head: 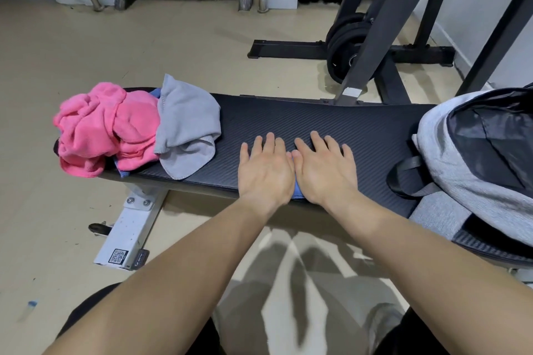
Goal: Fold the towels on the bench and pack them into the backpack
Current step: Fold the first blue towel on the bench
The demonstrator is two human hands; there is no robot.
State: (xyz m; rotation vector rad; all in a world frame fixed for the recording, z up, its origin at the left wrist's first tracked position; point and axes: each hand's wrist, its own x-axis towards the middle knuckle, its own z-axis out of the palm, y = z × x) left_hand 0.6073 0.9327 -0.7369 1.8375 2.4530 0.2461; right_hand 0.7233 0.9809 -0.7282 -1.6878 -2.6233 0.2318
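A black padded bench (pixel 331 121) runs across the view. Both hands lie flat, side by side, on its near edge. My left hand (pixel 265 170) and my right hand (pixel 324 168) press down on a small blue towel (pixel 297 192), of which only a sliver shows between and below the palms. On the bench's left end sits a crumpled pink towel (pixel 106 127), with a grey towel (pixel 187 127) draped beside it and a bit of another blue cloth (pixel 124 173) under them. A grey backpack (pixel 473 153) with its dark inside showing lies open on the right end.
A dark rack frame (pixel 375 37) with black weight plates (pixel 346 46) stands behind the bench. The bench's white leg (pixel 129 228) reaches toward me on the beige floor. Stairs and railings are at the far back.
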